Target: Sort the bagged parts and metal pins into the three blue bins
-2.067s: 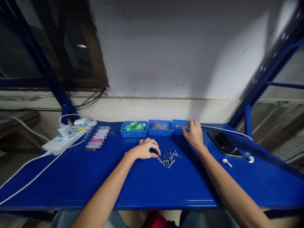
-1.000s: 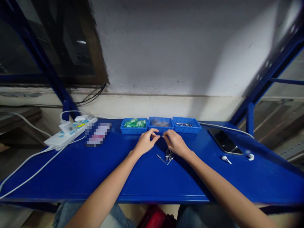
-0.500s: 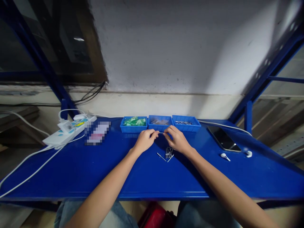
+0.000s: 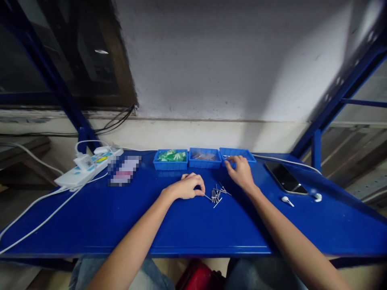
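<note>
My left hand [image 4: 188, 187] rests low over the blue table, thumb and fingers pinched on one end of a thin metal blind rivet [image 4: 207, 197]. The rivet points right, toward a small loose pile of blind rivets [image 4: 215, 196] on the tabletop. My right hand [image 4: 241, 172] is at the front edge of the right blue bin [image 4: 251, 158], its thumb and forefinger curled close together over the rim. Thin silver pieces [image 4: 225, 156] show in that bin beside the fingertips. Whatever lies between those fingertips is too small to make out.
The middle bin [image 4: 204, 164] holds clear-looking bags, and the left bin [image 4: 171, 165] green-and-white packets. A phone [image 4: 286, 177] and two white earbuds [image 4: 287, 201] lie at right. A power strip [image 4: 87, 167] with white cables and a blurred-out flat item [image 4: 123, 171] lie at left.
My hands have parted. The left came down and back to a rivet beside the pile; the right moved right to the right bin. Another rivet now lies at the pile's upper right.
</note>
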Tool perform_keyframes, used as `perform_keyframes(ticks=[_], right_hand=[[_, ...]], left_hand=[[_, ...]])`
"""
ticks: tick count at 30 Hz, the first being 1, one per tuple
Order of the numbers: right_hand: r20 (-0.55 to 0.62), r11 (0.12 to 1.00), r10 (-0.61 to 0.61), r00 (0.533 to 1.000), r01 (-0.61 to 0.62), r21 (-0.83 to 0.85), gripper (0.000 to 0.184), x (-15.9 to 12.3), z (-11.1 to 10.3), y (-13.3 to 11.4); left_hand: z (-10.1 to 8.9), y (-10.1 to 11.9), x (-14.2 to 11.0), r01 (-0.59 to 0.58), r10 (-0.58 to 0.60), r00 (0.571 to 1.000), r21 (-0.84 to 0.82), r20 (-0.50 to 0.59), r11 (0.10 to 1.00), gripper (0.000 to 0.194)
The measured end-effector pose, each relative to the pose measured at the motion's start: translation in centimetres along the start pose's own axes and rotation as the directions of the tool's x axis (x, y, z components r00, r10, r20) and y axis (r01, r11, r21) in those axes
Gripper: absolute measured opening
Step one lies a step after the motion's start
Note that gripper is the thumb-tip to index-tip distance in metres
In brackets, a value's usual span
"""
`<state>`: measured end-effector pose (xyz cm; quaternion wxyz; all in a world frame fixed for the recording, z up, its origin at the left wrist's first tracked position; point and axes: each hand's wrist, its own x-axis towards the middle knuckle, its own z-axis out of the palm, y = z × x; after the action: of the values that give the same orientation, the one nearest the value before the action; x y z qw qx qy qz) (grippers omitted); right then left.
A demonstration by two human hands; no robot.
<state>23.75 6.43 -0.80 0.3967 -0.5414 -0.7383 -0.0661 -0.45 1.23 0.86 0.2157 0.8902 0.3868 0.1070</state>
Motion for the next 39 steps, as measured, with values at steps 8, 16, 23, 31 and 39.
perform_keyframes(ticks=[8, 16, 23, 31, 39], right_hand=[[0.251, 0.902, -0.417, 0.874, 0.365, 0.229, 0.016, -1.7, 0.3, -5.7], [0.214, 0.899, -0.438, 0.873, 0.423, 0.116, 0.015, -1.7, 0.6, -5.6], [0.177, 0.904, -0.416, 0.892, 0.383, 0.191, 0.015, -1.7, 0.3, -5.5], [0.058, 0.883, -0.462, 0.885, 0.452, 0.128, 0.017, -0.4, -1.3, -4.4], [-0.31, 0.999, -0.015, 0.951, 0.001, -0.047, 0.022, 2.3, -2.4, 1.2]], left_hand=[[0.6, -2.2, 1.1, 0.172, -0.197, 0.886, -0.098, -0.419, 0.98, 0.03], [0.9, -1.0, 1.1, 0.077, -0.185, 0.817, -0.214, -0.547, 0.974, 0.027], [0.9, -0.7, 1.0, 0.01, -0.114, 0.767, -0.165, -0.632, 0.986, 0.02], [1.9, 0.2, 1.5, 0.011, -0.159, 0.823, -0.265, -0.545, 0.964, 0.031], [2.4, 2.1, 1.2, -0.036, 0.038, 0.921, 0.012, -0.388, 0.999, 0.027]])
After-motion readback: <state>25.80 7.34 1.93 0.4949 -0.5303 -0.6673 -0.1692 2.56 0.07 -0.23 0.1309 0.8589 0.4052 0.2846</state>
